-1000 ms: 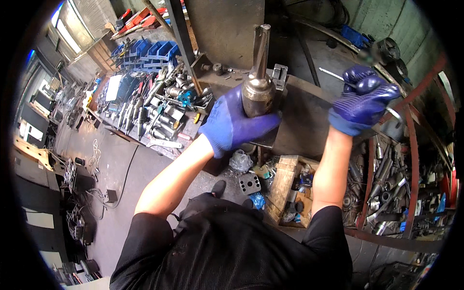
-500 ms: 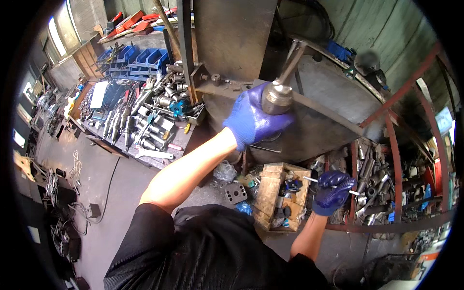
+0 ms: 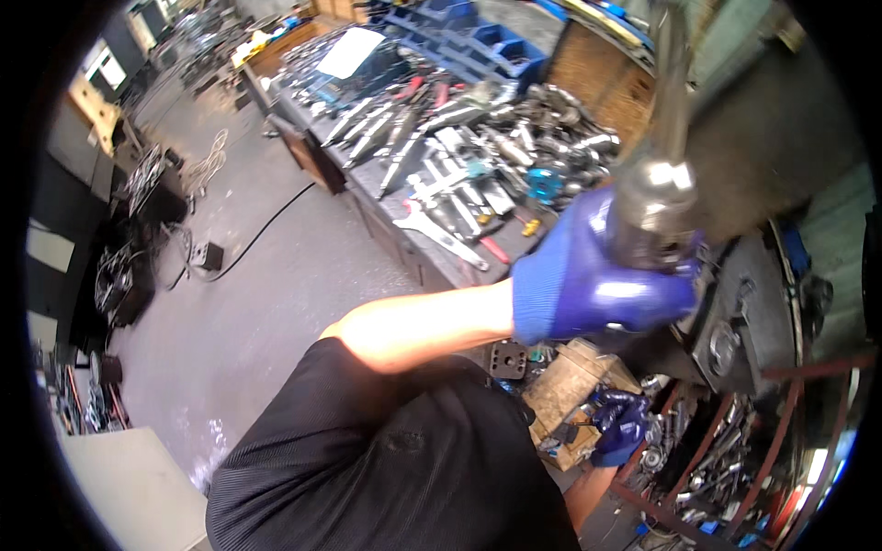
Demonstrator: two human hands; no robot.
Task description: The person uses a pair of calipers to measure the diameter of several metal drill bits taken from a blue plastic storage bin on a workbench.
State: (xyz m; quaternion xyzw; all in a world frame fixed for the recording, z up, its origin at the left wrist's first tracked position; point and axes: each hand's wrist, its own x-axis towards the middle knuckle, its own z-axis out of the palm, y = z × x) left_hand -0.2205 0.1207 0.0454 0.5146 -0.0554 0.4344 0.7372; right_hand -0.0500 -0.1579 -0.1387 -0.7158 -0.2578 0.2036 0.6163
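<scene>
In my left hand [image 3: 611,285], in a purple-blue coated glove, I grip a shiny metal drill chuck [image 3: 654,207]. Its long shank points up toward the top of the view, and the chuck's lower end is hidden among my fingers. Lower down, my right hand [image 3: 623,427], gloved alike, is curled closed beside an open wooden box [image 3: 574,372] of small parts. Half a second ago a thin metal rod stuck out on both sides of that fist; now the rod is hard to make out.
Left of my raised hand stands a workbench heaped with metal tool holders [image 3: 501,147], a wrench [image 3: 441,237] at its edge and blue bins [image 3: 501,46] behind. A red-framed rack [image 3: 781,441] of metal parts is at lower right. A dark cable [image 3: 266,230] crosses the floor.
My view has swung left, so bench and floor fill more of it. The chuck now appears larger and further right, still in my left hand. My right hand stays closed near the wooden box.
</scene>
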